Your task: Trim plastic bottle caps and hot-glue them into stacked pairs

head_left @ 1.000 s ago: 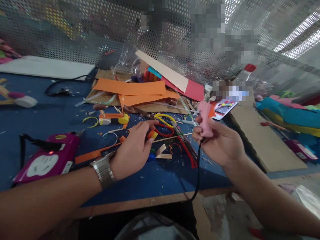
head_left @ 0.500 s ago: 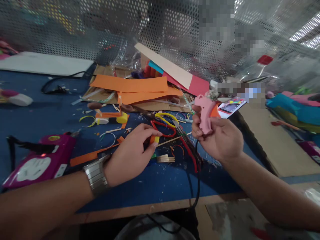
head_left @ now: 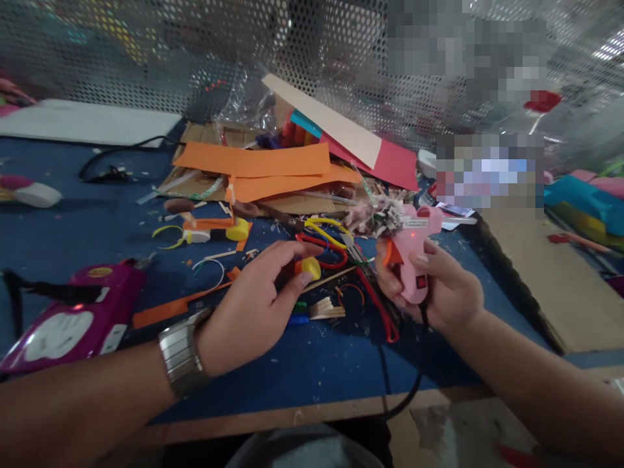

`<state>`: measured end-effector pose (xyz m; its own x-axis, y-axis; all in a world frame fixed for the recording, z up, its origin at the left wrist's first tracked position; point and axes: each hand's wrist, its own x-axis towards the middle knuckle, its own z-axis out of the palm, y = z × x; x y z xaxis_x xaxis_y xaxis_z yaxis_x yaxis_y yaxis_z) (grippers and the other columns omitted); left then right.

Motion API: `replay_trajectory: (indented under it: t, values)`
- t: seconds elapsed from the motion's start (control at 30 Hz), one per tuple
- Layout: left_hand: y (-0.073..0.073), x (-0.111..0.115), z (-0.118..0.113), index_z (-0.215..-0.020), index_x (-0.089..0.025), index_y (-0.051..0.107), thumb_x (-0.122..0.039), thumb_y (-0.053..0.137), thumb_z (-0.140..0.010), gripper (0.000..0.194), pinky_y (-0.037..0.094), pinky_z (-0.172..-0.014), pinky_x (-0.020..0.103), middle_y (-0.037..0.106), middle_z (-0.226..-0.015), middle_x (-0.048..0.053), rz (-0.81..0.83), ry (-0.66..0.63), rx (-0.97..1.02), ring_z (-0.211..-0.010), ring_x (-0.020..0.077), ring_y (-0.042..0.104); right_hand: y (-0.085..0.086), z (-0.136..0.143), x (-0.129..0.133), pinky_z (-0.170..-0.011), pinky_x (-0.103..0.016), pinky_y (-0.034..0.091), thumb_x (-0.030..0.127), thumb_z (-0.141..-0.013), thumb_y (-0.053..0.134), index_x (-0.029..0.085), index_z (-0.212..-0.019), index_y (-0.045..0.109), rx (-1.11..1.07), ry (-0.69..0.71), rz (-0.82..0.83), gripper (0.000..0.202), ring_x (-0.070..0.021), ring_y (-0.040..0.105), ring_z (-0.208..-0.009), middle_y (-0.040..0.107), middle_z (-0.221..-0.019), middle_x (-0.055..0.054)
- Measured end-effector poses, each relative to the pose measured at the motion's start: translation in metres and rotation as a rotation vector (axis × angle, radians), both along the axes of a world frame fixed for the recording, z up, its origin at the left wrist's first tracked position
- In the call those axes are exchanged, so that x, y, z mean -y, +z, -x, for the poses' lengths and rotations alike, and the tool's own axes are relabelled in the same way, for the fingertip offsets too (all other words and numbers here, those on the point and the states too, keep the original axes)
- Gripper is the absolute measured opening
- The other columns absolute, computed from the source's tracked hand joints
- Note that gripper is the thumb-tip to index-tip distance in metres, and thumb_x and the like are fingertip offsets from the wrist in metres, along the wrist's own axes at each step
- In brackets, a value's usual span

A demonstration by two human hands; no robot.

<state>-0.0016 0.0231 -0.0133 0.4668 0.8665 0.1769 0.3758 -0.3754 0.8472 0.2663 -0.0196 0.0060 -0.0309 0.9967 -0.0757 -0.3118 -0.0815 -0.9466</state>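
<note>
A pink hot glue gun [head_left: 415, 250] is gripped in my right hand [head_left: 451, 286], its orange trigger under the fingers and its glue-caked nozzle end pointing left. A black cord hangs from its handle. My left hand [head_left: 248, 305], with a metal watch at the wrist, pinches a small orange roll with a yellow end [head_left: 308, 267] between thumb and fingers; part of the roll is hidden. Just beyond that hand lie scissors with yellow and red handles [head_left: 325, 229]. Below the roll rests a bundle of small wooden sticks [head_left: 327, 308] beside a blue and green piece.
Orange paper sheets [head_left: 253, 159] lie on cardboard behind my hands, with pink and cream sheets. A purple device [head_left: 78, 312] with a lit red light sits at left. An orange strip [head_left: 160, 313] and a yellow-ended figure [head_left: 214, 232] lie nearby. A perforated metal screen [head_left: 341, 58] rises behind.
My right hand has turned the glue gun so its nozzle now points left, and moved slightly right. My left hand keeps its pinch, showing more of the roll's yellow end.
</note>
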Motion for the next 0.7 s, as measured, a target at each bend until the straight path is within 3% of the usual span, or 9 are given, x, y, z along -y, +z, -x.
replay_trajectory:
  t: [0.13,0.33,0.53,0.7]
  values:
    - [0.0017,0.0006,0.0002,-0.125,-0.026,0.080,-0.036,0.059,-0.113,0.026,0.061,-0.114,0.051,0.083,-0.128,0.009,0.118,0.032,0.111,-0.116,0.0286,0.078,0.0026,0.0035,0.0022,-0.039,-0.026,0.039,0.043,-0.075,0.095,0.021,-0.091,0.081,-0.052,-0.027,0.030,0.030,-0.0143,0.056,-0.056,0.072,-0.088,-0.006]
    - [0.0039,0.0021,-0.0023,-0.134,-0.023,0.076,-0.024,0.076,-0.100,0.034,0.069,-0.101,0.043,0.085,-0.127,0.010,0.342,0.106,0.309,-0.117,0.0270,0.081,0.0034,0.0000,0.0019,-0.036,-0.023,0.035,0.055,-0.081,0.092,0.021,-0.086,0.081,-0.064,0.083,0.077,0.036,-0.0125,0.046,-0.047,0.055,-0.062,0.001]
    - [0.0044,0.0022,-0.0046,-0.128,-0.025,0.070,-0.027,0.080,-0.100,0.030,0.072,-0.098,0.041,0.085,-0.121,0.008,0.389,0.101,0.358,-0.112,0.0254,0.083,0.0076,0.0033,0.0044,-0.031,-0.024,0.033,0.056,-0.077,0.097,0.020,-0.082,0.080,-0.070,0.074,0.121,0.041,-0.0098,0.044,-0.044,0.067,-0.074,-0.004]
    - [0.0063,0.0031,-0.0045,-0.124,-0.023,0.068,-0.033,0.077,-0.103,0.025,0.071,-0.096,0.040,0.084,-0.114,0.006,0.352,0.099,0.348,-0.104,0.0236,0.083,0.0062,0.0061,0.0056,-0.034,-0.025,0.035,0.060,-0.078,0.099,0.022,-0.081,0.082,-0.028,0.091,0.119,0.042,-0.0129,0.050,-0.043,0.067,-0.066,-0.003]
